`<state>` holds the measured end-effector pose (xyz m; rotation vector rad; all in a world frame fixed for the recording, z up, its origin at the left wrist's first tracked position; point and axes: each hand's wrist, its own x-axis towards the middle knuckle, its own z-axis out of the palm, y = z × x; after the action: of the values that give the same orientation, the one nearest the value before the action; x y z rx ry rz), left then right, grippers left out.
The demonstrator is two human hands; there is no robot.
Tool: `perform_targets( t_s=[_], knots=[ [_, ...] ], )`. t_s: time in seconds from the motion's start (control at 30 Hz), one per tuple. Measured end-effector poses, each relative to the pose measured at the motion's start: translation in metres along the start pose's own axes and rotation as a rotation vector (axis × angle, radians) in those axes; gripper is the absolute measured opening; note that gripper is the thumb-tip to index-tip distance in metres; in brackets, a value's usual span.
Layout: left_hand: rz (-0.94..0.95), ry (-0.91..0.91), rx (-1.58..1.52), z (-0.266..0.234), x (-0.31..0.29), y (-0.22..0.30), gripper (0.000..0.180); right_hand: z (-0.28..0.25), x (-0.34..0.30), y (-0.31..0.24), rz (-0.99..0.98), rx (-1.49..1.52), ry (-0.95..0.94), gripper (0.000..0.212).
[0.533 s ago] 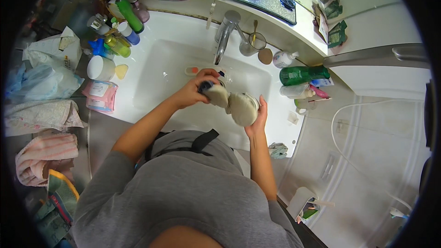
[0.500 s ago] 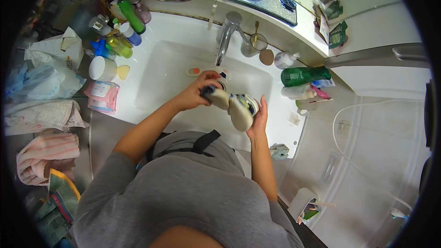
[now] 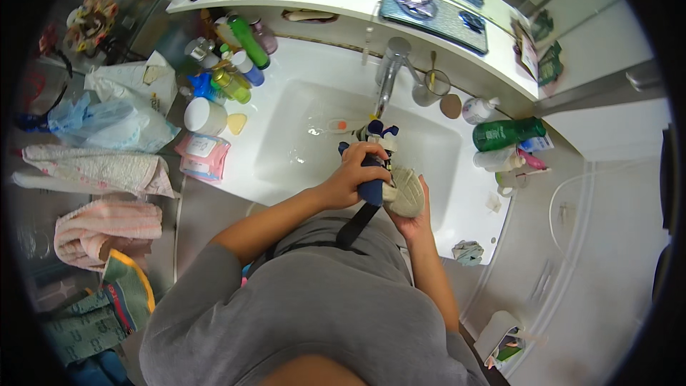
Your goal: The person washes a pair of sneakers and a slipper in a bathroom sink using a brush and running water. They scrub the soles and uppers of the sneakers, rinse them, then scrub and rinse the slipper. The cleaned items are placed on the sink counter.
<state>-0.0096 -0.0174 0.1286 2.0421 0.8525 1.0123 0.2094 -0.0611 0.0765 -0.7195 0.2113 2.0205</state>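
Note:
Over the front part of the white sink [image 3: 268,118], I hold a pair of small shoes below the metal faucet [image 3: 386,93]. My left hand [image 3: 355,175] is closed around a navy and white shoe [image 3: 371,191], whose dark blue straps stick up near the spout. A second shoe [image 3: 408,194] shows its beige sole upward, with my right hand [image 3: 412,223] wrapped round its outer side. The two shoes touch or overlap; their uppers are partly hidden by my fingers. In the basin behind them lies a white item with an orange spot [image 3: 341,126]. Wet glints show on the basin's left side.
Bottles [image 3: 248,41], a white jar [image 3: 205,116] and a pink wipes pack [image 3: 203,156] crowd the left rim. At right stand a glass cup [image 3: 436,83], a green bottle [image 3: 509,134] and a grey cloth [image 3: 468,252]. A phone [image 3: 434,18] lies on the shelf.
The view has shifted, so the surroundings sit further right and lower. The left-hand shoe has turned from sole-up to show its navy side and straps. Wet glints now show in the basin.

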Motion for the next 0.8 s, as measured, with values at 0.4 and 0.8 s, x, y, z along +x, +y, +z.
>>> perform_targets(
  t_s=[0.4,0.8],
  knots=[
    [-0.165,0.166,-0.053,0.006,-0.005,0.01,0.045,0.021,-0.042,-0.037,-0.516,-1.022,-0.036,0.068],
    [-0.084,0.173,-0.002,0.013,-0.019,0.006,0.042,0.063,-0.062,-0.038,-0.827,-0.871,-0.053,0.104]
  ],
)
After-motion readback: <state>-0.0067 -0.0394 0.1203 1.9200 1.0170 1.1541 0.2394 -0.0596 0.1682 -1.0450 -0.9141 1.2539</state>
